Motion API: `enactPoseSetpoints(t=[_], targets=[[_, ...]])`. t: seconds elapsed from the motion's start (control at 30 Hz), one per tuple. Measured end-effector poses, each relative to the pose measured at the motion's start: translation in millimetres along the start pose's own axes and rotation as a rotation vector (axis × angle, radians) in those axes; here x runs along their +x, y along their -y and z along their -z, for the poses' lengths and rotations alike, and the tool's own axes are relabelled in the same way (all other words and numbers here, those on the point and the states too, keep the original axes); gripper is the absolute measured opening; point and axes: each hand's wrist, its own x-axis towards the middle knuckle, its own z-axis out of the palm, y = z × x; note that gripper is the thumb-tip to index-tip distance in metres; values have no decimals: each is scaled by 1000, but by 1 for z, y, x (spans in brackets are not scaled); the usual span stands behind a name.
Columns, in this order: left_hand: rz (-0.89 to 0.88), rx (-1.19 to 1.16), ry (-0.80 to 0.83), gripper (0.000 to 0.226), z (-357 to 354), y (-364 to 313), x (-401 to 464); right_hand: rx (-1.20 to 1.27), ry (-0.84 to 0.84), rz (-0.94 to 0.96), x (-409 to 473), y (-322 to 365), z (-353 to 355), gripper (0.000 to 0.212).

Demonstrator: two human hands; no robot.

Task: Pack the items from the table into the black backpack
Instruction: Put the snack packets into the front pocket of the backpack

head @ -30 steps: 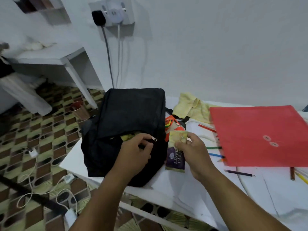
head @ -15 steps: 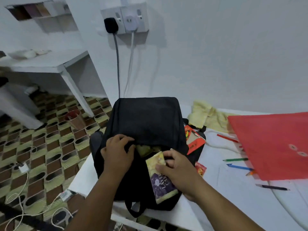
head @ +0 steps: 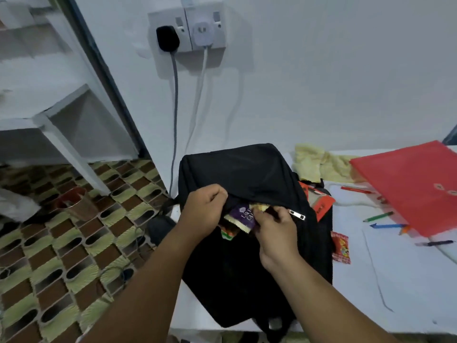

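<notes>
While lying flat on the white table (head: 395, 288), the black backpack (head: 247, 174) has its front pocket open. Purple snack packet (head: 243, 215): half inside that pocket, between both hands. Right hand (head: 277, 231): fingers curled, pinching the packet's upper edge, just beside the zipper pull (head: 296, 215). Left hand (head: 204, 209): fingers curled, gripping the pocket's upper lip. Red folder (head: 415, 184): on the table, well apart.

wall sockets (head: 188, 30), two plugged cables — patterned floor (head: 61, 256)
</notes>
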Motion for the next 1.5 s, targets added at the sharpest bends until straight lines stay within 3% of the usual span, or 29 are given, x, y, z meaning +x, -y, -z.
enactPoseSetpoints(t=[0.1,0.2,0.27,0.33,0.4,0.5,0.57,0.67,0.77,0.87,1.03,1.17,1.33,1.5], targets=[[-1,-9,42,36,2,4,4,-12,-62,92,1,-3,-15,18],[-42,4,36,36,2,11,4,-107,94,96,-4,2,-12,14],[-92,63,38,29,-2,15,1,-163,193,99,-4,3,1,22],[-167,176,31,18,-12,18,-3,-232,187,148,-4,4,13,31],[-238,276,14,3,-26,23,-9,-312,108,185,-6,7,23,35],[-268,379,39,44,-43,39,-20,-434,76,223,-8,14,32,29],[-270,419,44,54,-49,49,-22,-588,68,283,-6,21,40,23],[-292,415,-39,47,-53,53,-16,-781,-121,465,-2,34,61,23],[-251,393,-121,42,-63,58,-19,-764,-333,587,-1,38,85,27],[-276,412,-113,43,-70,71,-28,-999,-408,668,10,22,110,34],[-300,386,-120,39,-71,78,-24,-1449,-478,555,25,-17,143,42],[-314,372,-139,39,-72,79,-25,-1326,-429,706,27,-15,143,42],[-306,354,-140,44,-71,80,-25,-964,-539,772,12,2,133,33],[-296,352,-145,46,-68,78,-24,-843,-297,1112,-12,30,69,27]])
